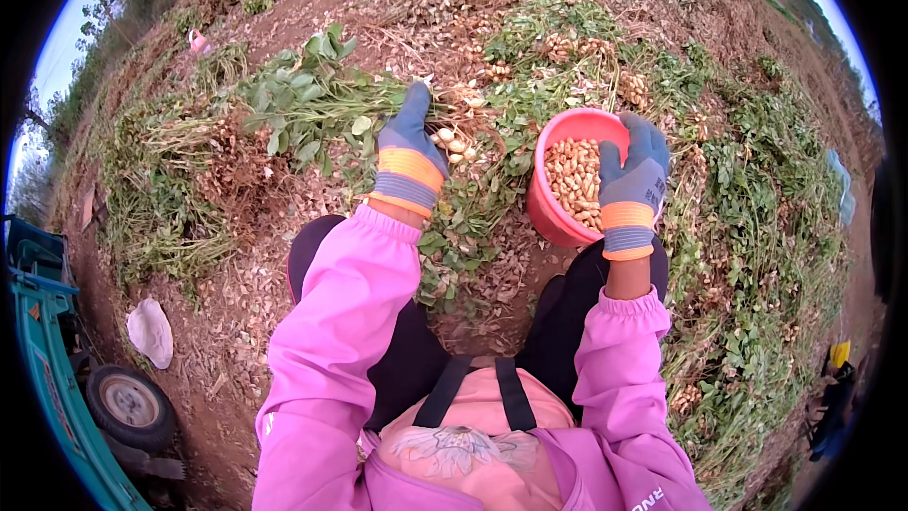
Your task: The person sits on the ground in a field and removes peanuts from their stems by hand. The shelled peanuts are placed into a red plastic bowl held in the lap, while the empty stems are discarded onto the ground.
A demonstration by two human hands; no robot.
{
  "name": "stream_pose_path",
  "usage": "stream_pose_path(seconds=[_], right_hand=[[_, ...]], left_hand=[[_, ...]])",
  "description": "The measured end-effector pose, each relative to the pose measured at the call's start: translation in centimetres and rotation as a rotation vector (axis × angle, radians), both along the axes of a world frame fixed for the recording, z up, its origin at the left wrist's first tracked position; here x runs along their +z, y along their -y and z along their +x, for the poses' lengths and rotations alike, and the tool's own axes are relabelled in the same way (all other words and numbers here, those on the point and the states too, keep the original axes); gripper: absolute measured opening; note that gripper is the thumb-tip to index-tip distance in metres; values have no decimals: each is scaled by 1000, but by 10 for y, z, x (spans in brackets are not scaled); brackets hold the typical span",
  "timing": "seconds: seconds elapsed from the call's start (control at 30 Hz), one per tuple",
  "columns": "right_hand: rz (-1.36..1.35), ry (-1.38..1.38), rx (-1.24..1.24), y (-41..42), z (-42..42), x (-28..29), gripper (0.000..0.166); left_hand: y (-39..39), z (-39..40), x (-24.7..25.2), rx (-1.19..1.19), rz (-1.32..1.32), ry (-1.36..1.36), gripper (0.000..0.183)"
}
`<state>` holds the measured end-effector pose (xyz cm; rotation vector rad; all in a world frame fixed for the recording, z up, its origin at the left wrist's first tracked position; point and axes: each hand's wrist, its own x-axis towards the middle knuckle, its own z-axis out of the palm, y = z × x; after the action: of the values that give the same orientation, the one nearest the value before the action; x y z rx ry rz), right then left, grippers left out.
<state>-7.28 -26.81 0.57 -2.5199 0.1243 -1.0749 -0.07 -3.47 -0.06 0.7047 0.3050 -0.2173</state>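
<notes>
My left hand (413, 145), in a grey-blue work glove with an orange cuff, is closed around the stems of a green peanut plant (319, 99). The leaves of the plant point left, and pale peanut pods (454, 145) hang at its root end, right beside the glove. A red plastic bucket (543, 209) stands in front of my right knee, partly filled with loose peanuts (573, 181). At the right side of its rim is my right hand (635, 160), gloved alike, with thumb and fingers spread over the edge; whether it grips the rim is hard to tell.
Pulled peanut plants (745, 227) lie in a long row at the right, and another heap (170, 184) lies at the left. A teal vehicle (64, 383) with a black-tyred wheel (130, 404) stands at the lower left, near a whitish sack or sheet (150, 333). Dry leaves cover the soil.
</notes>
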Motion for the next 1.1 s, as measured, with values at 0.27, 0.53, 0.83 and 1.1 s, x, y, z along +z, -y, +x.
stream_pose_path(seconds=[0.27,0.53,0.83,1.1], right_hand=[[329,-102,520,-98,-13,-19,30],[1193,-208,423,-130,16,-40,38],[1650,-141,428,-136,30,-47,23],[1739,-333,319,-145,17,-68,18]], left_hand=[[15,1,-7,104,-11,-13,30],[24,2,-19,166,-2,56,43],[18,-1,-47,172,277,169,46],[-5,-14,-77,103,489,390,40]])
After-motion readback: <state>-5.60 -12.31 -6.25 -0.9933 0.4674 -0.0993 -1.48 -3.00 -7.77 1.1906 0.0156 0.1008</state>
